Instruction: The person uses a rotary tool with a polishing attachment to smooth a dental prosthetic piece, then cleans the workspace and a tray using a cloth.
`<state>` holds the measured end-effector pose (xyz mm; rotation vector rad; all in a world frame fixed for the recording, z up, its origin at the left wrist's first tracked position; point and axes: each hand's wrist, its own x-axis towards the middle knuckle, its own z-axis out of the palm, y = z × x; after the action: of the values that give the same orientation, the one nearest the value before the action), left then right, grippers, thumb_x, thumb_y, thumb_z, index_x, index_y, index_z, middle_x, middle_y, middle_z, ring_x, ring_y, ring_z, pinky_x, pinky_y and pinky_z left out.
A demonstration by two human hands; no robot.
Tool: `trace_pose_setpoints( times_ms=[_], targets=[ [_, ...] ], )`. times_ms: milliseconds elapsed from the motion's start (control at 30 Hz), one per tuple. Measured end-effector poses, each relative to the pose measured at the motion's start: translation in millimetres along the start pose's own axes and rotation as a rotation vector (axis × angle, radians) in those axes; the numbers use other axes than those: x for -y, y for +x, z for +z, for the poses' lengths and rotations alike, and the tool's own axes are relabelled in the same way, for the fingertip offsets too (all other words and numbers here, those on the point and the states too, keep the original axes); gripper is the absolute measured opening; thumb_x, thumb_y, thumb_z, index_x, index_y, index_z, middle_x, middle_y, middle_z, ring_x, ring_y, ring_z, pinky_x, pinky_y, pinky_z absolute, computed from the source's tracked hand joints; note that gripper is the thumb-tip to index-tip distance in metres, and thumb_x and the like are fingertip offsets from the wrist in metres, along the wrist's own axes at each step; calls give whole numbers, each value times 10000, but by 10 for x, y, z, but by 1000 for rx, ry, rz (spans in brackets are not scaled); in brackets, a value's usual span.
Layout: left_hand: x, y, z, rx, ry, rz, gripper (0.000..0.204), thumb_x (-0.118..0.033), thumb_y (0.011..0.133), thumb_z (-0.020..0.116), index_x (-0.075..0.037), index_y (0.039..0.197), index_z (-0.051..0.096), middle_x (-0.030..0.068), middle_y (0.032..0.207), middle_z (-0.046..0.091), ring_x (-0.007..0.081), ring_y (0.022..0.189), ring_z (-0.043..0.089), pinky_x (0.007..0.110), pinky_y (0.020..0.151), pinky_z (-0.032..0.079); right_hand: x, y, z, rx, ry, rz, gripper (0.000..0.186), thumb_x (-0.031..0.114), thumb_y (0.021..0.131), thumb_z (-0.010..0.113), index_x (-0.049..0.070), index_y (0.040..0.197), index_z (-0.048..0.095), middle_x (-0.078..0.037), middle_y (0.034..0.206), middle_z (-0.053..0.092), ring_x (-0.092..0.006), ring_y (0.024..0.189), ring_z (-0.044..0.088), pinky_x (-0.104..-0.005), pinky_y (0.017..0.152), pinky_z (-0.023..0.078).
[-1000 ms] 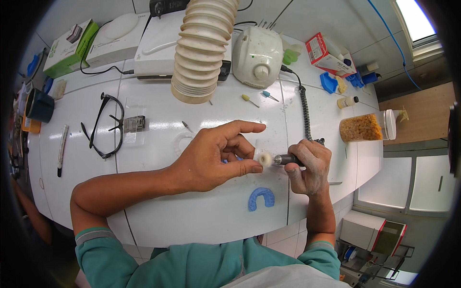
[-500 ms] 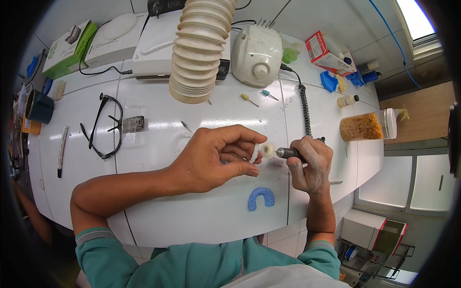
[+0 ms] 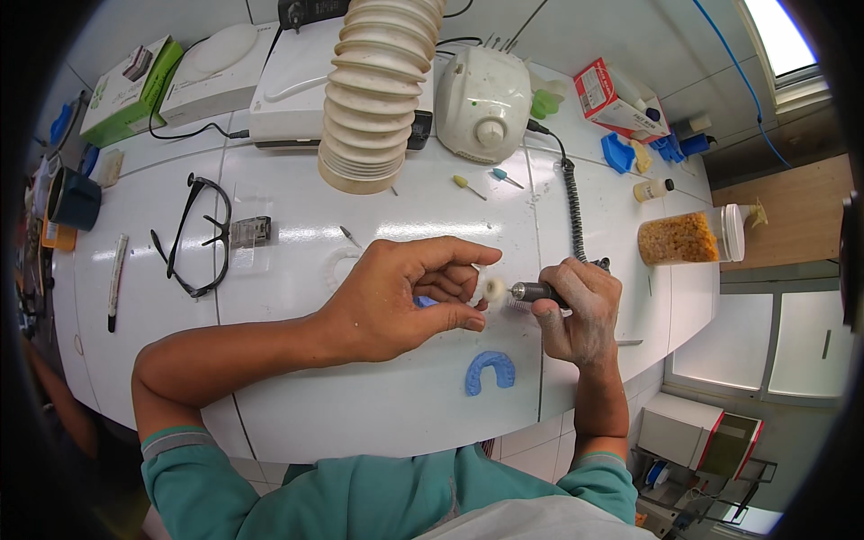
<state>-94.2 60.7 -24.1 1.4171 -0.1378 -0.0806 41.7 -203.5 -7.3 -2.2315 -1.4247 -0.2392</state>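
My left hand (image 3: 400,292) is closed, thumb and fingertips pinching a whitish, translucent dental aligner (image 3: 481,277); the fingers and the wheel hide most of it. A grey-black rotary handpiece (image 3: 537,292) is gripped in my right hand (image 3: 580,306), which is dusted with white powder. On the handpiece's tip sits a cream polishing wheel (image 3: 494,290), up against the aligner. Below the hands a blue dental arch mould (image 3: 490,371) lies on the white table (image 3: 360,405). Another pale arch piece (image 3: 337,268) shows partly behind my left hand.
A ribbed suction hose (image 3: 369,108) hangs over the table before the white handpiece control unit (image 3: 483,108). Burs (image 3: 468,186) lie near it. Black safety glasses (image 3: 200,238) are on the left. To the right stand a coiled cord (image 3: 573,207) and a jar of amber pellets (image 3: 679,238).
My right hand has shifted the handpiece slightly left, bringing the wheel closer to my left fingertips and over more of the aligner. My left hand has barely moved.
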Motion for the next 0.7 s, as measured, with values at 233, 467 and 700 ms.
trace_pose_setpoints(
  times_ms=[233, 467, 700],
  targets=[
    [-4, -7, 4, 7, -12, -5, 609, 60, 964, 830, 40, 1530, 608, 92, 1101, 758, 195, 1126, 797, 345, 1075, 648, 7, -3, 0, 7, -7, 21, 517, 580, 1003, 772, 92, 847, 703, -18, 658, 551, -188, 506, 454, -362, 516, 362],
    [-3, -3, 19, 14, -71, -30, 596, 85, 979, 795, 48, 1539, 593, 153, 1194, 779, 219, 1157, 794, 347, 1084, 649, 16, -1, 0, -1, 5, -7, 513, 577, 1003, 773, 93, 847, 707, -18, 658, 549, -189, 509, 452, -360, 516, 356],
    [15, -9, 27, 17, -123, -59, 574, 104, 997, 760, 66, 1540, 579, 192, 1243, 784, 228, 1177, 788, 353, 1079, 654, 37, 11, -14, -2, -27, -47, 529, 601, 1000, 767, 96, 846, 722, -6, 648, 554, -174, 497, 443, -353, 504, 350]
  ],
)
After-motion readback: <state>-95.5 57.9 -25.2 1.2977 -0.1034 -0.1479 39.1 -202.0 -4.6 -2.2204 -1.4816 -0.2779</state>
